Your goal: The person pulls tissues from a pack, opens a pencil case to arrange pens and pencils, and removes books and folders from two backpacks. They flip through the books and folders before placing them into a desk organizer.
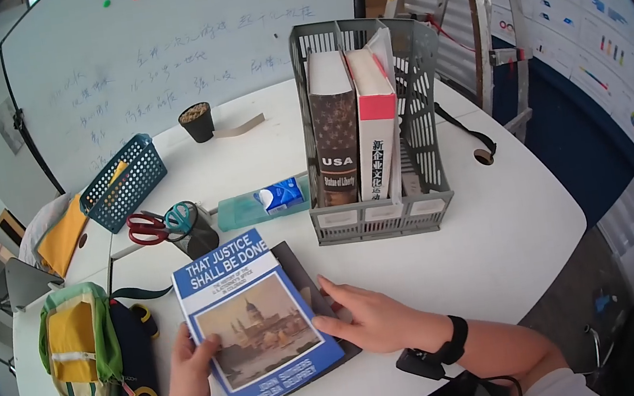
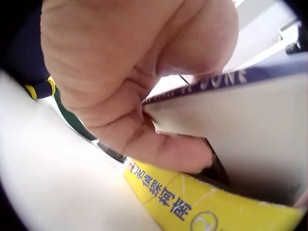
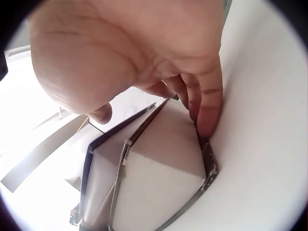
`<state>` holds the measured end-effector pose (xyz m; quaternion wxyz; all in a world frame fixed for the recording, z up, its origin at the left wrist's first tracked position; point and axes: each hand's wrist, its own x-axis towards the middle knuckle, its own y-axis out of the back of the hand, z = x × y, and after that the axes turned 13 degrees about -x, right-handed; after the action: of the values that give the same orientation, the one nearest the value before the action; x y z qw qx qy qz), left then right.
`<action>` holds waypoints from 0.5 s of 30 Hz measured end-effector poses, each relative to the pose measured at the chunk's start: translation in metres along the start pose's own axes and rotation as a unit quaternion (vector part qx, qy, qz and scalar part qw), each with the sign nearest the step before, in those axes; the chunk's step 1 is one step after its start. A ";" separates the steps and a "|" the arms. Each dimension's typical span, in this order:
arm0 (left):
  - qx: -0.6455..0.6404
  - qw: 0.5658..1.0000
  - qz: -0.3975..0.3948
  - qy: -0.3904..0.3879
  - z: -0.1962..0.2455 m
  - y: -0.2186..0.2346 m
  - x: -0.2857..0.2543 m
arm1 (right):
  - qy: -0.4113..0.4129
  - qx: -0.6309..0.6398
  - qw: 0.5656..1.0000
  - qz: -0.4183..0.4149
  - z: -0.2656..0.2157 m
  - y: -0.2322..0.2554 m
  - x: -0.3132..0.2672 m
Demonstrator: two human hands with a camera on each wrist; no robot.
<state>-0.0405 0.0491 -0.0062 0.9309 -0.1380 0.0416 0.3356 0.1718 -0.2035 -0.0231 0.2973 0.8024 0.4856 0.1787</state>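
A blue-and-white book, "That Justice Shall Be Done", lies slanted on top of a thick dark-covered book. My left hand pinches the blue book's left side, thumb on the cover and a finger underneath. Below that finger, the left wrist view shows a yellow book spine with Chinese characters and a "2". On the stack's other side is my right hand, its thumb at the blue book's right edge. In the right wrist view its fingers curl round the dark book, down by the white tabletop.
Behind stands a grey file rack holding thick books. Left of it are a teal case with a tissue pack, a pen cup with scissors, a blue basket and a potted plant. A backpack sits at left.
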 end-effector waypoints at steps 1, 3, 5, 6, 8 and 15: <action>0.000 1.000 0.000 0.000 0.000 -0.005 -0.001 | -0.001 0.024 0.998 -0.056 -0.013 0.015 0.003; 0.076 0.997 -0.016 0.014 -0.002 -0.022 -0.007 | 0.026 0.018 0.998 -0.053 -0.001 0.002 0.008; 0.049 0.999 -0.013 -0.002 -0.004 -0.029 -0.013 | 0.058 0.012 0.997 -0.054 0.005 -0.006 0.007; 0.021 1.000 -0.015 -0.018 -0.004 -0.032 -0.016 | 0.047 0.084 0.994 -0.045 0.002 -0.004 0.000; -0.014 0.997 -0.035 -0.072 -0.007 -0.035 -0.025 | 0.037 0.155 0.986 -0.039 -0.006 0.004 -0.010; -0.042 0.982 -0.093 -0.158 -0.003 -0.049 -0.063 | 0.200 0.105 0.973 0.054 0.012 0.033 -0.025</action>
<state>-0.0575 -0.0267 0.0131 0.9463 -0.1250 -0.1332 0.2666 0.1895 -0.2410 -0.0108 0.0977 0.8023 0.5069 0.2998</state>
